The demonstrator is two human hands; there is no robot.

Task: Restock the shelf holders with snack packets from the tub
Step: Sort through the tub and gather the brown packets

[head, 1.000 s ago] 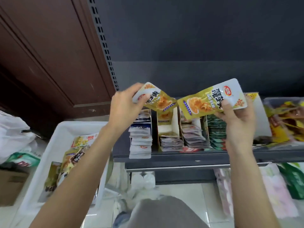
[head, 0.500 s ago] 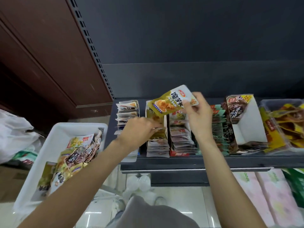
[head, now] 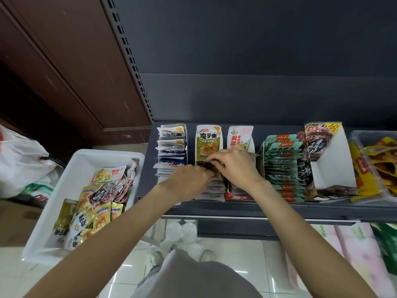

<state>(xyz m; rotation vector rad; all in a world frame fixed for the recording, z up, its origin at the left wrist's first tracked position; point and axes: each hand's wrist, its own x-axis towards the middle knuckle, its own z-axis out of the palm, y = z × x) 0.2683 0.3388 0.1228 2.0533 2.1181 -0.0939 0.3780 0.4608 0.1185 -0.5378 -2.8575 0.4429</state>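
Observation:
The white tub (head: 86, 157) stands at the left, holding several yellow and dark snack packets (head: 96, 203). On the dark shelf (head: 257, 208) the green-yellow card holder (head: 208, 138) is second from the left. Both my hands meet at its front. My right hand (head: 239, 166) pinches the top edge of a yellow snack packet (head: 204, 164) that sits down in this holder. My left hand (head: 192, 176) curls its fingers on the same packet stack from the left. Most of the packet is hidden by my fingers.
A blue-white packet holder (head: 171, 151) and a red-white holder (head: 239, 134) flank the green-yellow one. Further right are teal packets (head: 281, 164), a white display box (head: 330, 168) and a clear bin (head: 373, 160). A white plastic bag (head: 19, 160) lies beyond the tub.
Both hands came down to the green-yellow holder. The packet my right hand held up above the shelf is now down inside the holder, and my left hand has stayed at its front.

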